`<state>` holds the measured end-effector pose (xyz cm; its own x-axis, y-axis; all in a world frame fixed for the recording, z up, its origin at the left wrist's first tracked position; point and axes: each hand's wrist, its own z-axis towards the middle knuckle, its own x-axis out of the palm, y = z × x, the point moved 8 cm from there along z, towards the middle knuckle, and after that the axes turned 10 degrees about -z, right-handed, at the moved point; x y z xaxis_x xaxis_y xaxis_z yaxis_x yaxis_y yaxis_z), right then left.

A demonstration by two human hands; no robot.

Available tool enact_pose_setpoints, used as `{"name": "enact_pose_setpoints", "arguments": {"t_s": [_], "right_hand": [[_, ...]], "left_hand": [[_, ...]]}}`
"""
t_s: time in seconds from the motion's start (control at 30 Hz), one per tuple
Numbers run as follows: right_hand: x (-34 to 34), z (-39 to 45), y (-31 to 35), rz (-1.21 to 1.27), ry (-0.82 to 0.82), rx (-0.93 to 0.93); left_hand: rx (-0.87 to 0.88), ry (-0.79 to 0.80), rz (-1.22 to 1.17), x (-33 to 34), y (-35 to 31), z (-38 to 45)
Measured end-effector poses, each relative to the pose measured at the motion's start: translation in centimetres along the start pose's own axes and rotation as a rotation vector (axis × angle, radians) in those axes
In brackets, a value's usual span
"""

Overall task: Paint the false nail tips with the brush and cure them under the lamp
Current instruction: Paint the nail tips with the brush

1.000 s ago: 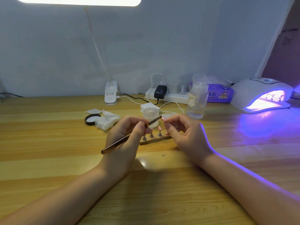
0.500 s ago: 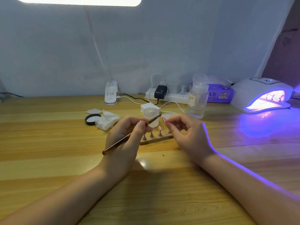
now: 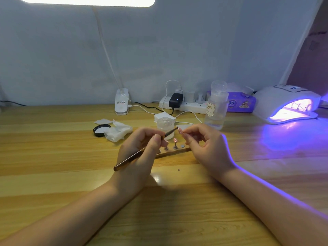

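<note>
Above the wooden bench (image 3: 53, 174), head view: left hand (image 3: 140, 153) grips the brush (image 3: 142, 150), bristle end meeting a pink nail tip (image 3: 179, 130) pinched in the right hand (image 3: 205, 148), over the holder strip (image 3: 174, 152); lit curing lamp (image 3: 287, 102) far right.

I pinch a small pink false nail tip (image 3: 179, 130) in my right hand (image 3: 204, 146), raised above the tabletop (image 3: 53, 157); the thin brown-handled brush (image 3: 142, 150) lies slanted through my left hand (image 3: 140, 153), its dark bristle end just beside that tip; a second pink tip (image 3: 175, 139) stands upright on a small stand on the wooden strip (image 3: 175, 152) below; the white domed curing lamp (image 3: 287, 103) glows violet at far right, with stands inside.
</note>
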<state>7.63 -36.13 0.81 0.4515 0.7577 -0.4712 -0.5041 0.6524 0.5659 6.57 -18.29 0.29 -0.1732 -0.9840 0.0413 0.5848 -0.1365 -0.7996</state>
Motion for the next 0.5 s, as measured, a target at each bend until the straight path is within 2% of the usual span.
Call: {"name": "enact_pose_setpoints", "arguments": {"t_s": [0.13, 0.37, 0.5], "right_hand": [[0.01, 0.01, 0.12, -0.011, -0.002, -0.005], [-0.15, 0.0, -0.15, -0.022, -0.009, 0.009], [-0.18, 0.0, -0.34, -0.017, -0.023, 0.021]], "left_hand": [[-0.026, 0.047, 0.071, 0.22, 0.37, -0.01], [0.041, 0.108, 0.171, 0.69, -0.42, -0.24], [0.034, 0.008, 0.057, 0.08, -0.48, -0.05]]}}
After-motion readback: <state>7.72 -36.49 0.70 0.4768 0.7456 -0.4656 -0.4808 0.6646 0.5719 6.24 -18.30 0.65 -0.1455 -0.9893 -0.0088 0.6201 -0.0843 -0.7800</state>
